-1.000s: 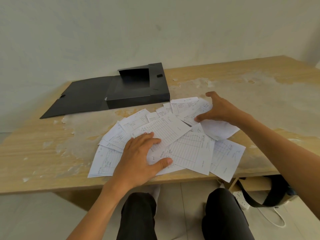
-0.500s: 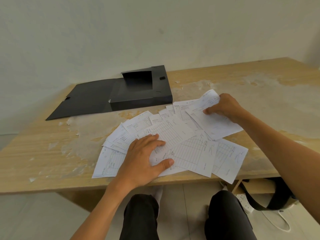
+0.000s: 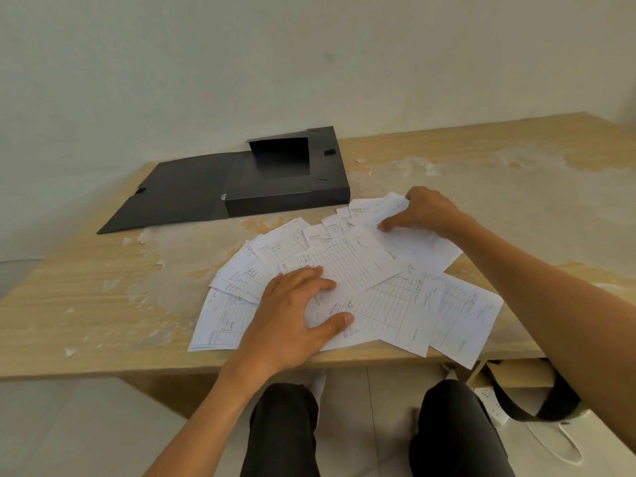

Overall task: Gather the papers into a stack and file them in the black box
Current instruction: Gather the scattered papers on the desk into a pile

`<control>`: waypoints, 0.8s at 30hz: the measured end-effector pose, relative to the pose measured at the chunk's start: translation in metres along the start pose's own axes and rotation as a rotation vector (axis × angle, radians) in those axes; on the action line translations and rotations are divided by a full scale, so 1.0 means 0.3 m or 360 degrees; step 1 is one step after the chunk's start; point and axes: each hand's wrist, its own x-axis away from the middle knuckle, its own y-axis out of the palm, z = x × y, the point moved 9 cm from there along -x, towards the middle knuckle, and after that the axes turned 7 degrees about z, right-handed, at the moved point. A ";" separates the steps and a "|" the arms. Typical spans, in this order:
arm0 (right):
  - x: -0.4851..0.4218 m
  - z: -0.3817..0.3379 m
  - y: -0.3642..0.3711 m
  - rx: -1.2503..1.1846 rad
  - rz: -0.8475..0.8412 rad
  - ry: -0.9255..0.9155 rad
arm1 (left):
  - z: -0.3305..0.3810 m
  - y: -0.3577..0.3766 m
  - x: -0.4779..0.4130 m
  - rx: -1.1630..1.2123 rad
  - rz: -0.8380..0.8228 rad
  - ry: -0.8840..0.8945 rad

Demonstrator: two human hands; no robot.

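Several white printed papers (image 3: 385, 297) lie fanned out near the front edge of the wooden table (image 3: 103, 304). My left hand (image 3: 296, 315) rests flat on the fan's near left part, fingers spread. My right hand (image 3: 428, 211) is at the far right of the fan, pinching the edge of one sheet (image 3: 387, 210) whose far end is lifted off the pile. The black box (image 3: 285, 197) lies open behind the papers, its lid flap (image 3: 179, 191) spread flat to the left.
The tabletop is worn, with peeling pale patches in the middle and right. A wall stands close behind the table. One sheet (image 3: 461, 321) hangs over the front edge. Under the table are my knees, a black strap (image 3: 516, 404) and a power strip (image 3: 490, 404).
My right hand closed on the far right sheet and raised its edge, then drew slightly left. My left hand stayed pressed on the papers.
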 end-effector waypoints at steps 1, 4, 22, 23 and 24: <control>-0.003 -0.001 0.005 0.0002 -0.0023 -0.0009 | -0.003 0.000 0.001 -0.0011 0.0002 -0.0021; -0.010 -0.014 0.031 -0.0107 -0.0099 -0.0097 | -0.008 -0.001 0.000 -0.0046 -0.0003 -0.0068; 0.038 -0.116 0.045 -0.0638 -0.0066 -0.0400 | -0.002 0.006 0.002 -0.0011 -0.0063 -0.0074; 0.043 -0.117 0.044 -0.0694 -0.0105 -0.0401 | -0.002 0.007 0.003 -0.0008 -0.0078 -0.0071; 0.049 -0.118 0.045 -0.0730 -0.0140 -0.0409 | 0.000 0.009 0.002 -0.0007 -0.0097 -0.0067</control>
